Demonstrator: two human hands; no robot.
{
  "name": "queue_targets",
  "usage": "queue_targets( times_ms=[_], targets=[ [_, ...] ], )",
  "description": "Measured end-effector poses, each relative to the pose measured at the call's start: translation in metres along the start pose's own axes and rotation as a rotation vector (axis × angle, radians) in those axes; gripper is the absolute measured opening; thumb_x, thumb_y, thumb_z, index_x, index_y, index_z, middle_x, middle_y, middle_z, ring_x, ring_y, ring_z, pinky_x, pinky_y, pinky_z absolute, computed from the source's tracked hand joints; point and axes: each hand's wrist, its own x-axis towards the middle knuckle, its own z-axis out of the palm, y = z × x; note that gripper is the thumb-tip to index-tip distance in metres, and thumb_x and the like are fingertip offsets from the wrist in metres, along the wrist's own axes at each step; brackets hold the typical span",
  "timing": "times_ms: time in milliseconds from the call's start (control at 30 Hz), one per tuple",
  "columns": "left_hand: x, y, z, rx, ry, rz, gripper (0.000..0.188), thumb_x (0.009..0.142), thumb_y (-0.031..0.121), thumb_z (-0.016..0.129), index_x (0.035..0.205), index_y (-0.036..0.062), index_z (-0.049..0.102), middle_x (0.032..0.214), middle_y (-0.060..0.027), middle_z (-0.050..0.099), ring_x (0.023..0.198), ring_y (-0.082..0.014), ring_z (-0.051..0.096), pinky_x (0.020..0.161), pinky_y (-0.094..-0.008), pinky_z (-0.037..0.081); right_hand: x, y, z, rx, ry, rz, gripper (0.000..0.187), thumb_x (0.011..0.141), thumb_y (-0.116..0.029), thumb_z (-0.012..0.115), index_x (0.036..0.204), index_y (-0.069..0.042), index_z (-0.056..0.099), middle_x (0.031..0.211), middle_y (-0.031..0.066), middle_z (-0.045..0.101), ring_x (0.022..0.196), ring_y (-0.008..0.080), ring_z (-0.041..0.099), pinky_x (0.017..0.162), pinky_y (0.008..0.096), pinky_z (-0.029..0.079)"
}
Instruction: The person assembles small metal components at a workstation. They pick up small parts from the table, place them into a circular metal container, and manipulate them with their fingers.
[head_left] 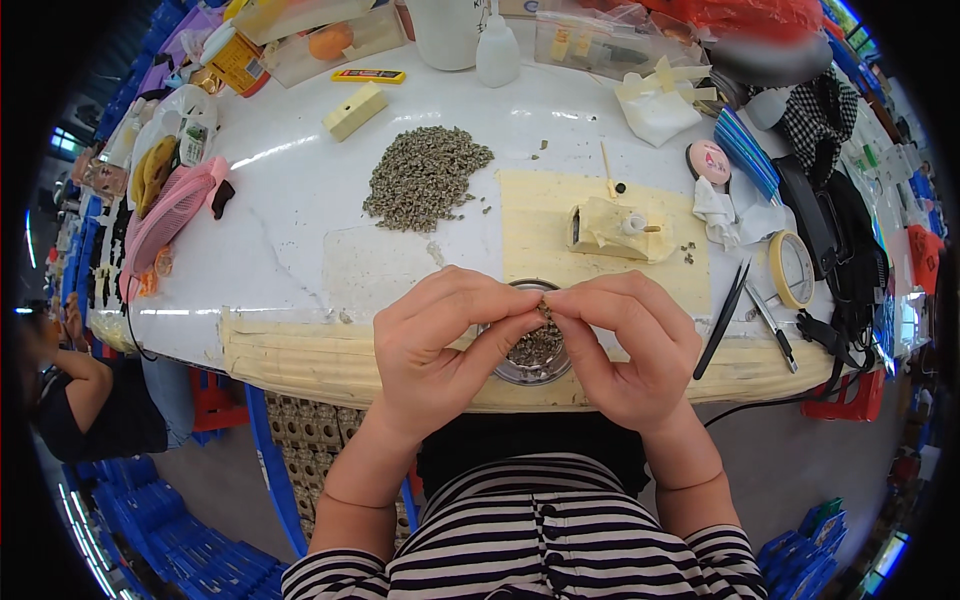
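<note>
My left hand and my right hand meet over a round clear dish at the table's near edge. Thumb and forefinger of each are pinched together around a tiny metal part, too small to make out well. Many small metal parts lie in the dish under my fingers. Farther off, to the left, a big heap of similar small grey metal parts rests on the white table.
A tape-wrapped block fixture stands beyond my right hand. Black tweezers, a craft knife and a masking tape roll lie right. A pink mesh fan is left, near another person. Bottles stand at the back.
</note>
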Motion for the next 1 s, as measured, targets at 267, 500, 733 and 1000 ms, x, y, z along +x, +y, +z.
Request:
queue_targets(
  times_ms=[267, 500, 733, 1000],
  targets=[
    [0.0026, 0.0027, 0.0021, 0.100, 0.019, 0.101, 0.020, 0.075, -0.006, 0.080, 0.093, -0.0002, 0.075, 0.082, -0.0087, 0.071, 0.072, -0.0190, 0.066, 0.063, -0.0285, 0.051, -0.0005, -0.0006, 0.0011, 0.007, 0.000, 0.036, 0.021, 0.075, 0.006, 0.078, 0.094, -0.001, 0.074, 0.082, 0.0103, 0.069, 0.066, 0.0212, 0.066, 0.054, 0.0291, 0.052],
    [0.0025, 0.0011, 0.0028, 0.109, 0.026, 0.115, 0.018, 0.075, -0.006, 0.080, 0.091, -0.0008, 0.074, 0.082, -0.0092, 0.070, 0.071, -0.0197, 0.066, 0.063, -0.0286, 0.051, -0.0002, 0.0002, 0.0016, -0.002, -0.003, 0.027, 0.020, 0.075, 0.006, 0.077, 0.094, -0.001, 0.073, 0.083, 0.0101, 0.069, 0.067, 0.0212, 0.066, 0.054, 0.0293, 0.052],
    [0.0020, 0.0021, 0.0034, 0.097, 0.032, 0.117, 0.019, 0.075, -0.006, 0.080, 0.091, -0.0006, 0.074, 0.081, -0.0091, 0.070, 0.071, -0.0198, 0.066, 0.062, -0.0286, 0.051, -0.0006, 0.0006, 0.0014, -0.002, -0.008, 0.020, 0.021, 0.076, 0.006, 0.076, 0.094, -0.002, 0.072, 0.082, 0.0100, 0.069, 0.067, 0.0214, 0.066, 0.055, 0.0298, 0.052],
    [0.0007, -0.0002, 0.0045, 0.129, 0.063, 0.152, 0.020, 0.073, -0.007, 0.080, 0.091, 0.0000, 0.074, 0.080, -0.0089, 0.070, 0.070, -0.0202, 0.066, 0.062, -0.0291, 0.051, -0.0015, 0.0000, 0.0021, -0.010, -0.001, 0.017, 0.021, 0.075, 0.007, 0.076, 0.095, -0.001, 0.073, 0.082, 0.0100, 0.068, 0.067, 0.0216, 0.066, 0.055, 0.0302, 0.052]
  ],
)
